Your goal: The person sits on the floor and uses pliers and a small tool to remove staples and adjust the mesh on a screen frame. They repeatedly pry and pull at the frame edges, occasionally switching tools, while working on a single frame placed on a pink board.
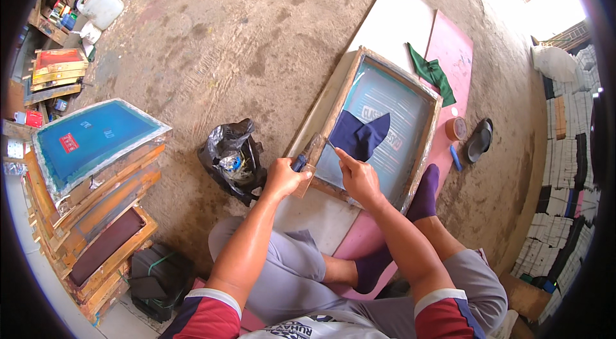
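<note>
My left hand (pixel 285 177) is closed around a brown wooden squeegee (pixel 303 185) smeared with dark blue, held over the near left edge of a wood-framed printing screen (pixel 420 92). My right hand (pixel 361 177) is over the screen's near part, its index finger stretched toward the squeegee and the other fingers curled. A thin dark tool tip (pixel 331 144) shows at that fingertip; the rest of it is hidden by the hand. A folded dark blue cloth (pixel 360 135) lies on the screen mesh, just beyond my right hand.
The screen rests on white (pixel 401 15) and pink (pixel 449 44) boards, with a green cloth (pixel 433 73), a round tub (pixel 455 128) and a blue stick-like tool (pixel 455 158) nearby. A black sandal (pixel 479 140) lies right, a black plastic bag (pixel 226 140) left. Stacked screens (pixel 96 130) stand further left.
</note>
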`<move>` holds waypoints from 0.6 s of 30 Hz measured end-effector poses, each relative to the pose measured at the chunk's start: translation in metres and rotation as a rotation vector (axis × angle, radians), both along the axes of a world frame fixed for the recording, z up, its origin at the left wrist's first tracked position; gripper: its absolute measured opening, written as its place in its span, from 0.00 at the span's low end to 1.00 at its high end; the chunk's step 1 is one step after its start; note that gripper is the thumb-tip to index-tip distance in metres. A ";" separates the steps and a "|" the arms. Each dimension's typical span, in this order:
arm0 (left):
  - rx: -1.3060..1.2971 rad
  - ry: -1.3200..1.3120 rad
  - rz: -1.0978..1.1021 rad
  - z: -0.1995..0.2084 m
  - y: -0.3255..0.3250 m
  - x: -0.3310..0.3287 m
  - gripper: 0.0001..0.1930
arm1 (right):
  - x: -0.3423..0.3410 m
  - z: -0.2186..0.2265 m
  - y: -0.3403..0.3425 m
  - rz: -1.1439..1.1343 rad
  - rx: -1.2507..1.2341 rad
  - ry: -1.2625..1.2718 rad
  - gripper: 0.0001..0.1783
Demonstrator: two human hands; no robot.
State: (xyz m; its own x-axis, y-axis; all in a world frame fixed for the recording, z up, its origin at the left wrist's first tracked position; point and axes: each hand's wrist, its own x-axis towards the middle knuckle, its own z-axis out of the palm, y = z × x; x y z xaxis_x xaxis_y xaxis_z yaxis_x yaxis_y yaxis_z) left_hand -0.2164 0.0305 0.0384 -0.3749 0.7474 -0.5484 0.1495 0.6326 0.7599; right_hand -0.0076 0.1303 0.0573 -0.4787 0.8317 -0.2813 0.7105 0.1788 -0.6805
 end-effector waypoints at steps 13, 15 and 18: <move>-0.023 -0.023 -0.021 0.008 0.002 -0.003 0.19 | 0.011 -0.020 0.022 -0.124 -0.496 0.363 0.21; -0.033 -0.028 -0.018 0.006 -0.001 -0.004 0.19 | 0.010 -0.010 0.026 -0.294 -0.814 0.450 0.20; -0.040 -0.028 -0.018 0.001 -0.001 -0.005 0.19 | 0.011 -0.021 0.025 -0.194 -0.636 0.430 0.21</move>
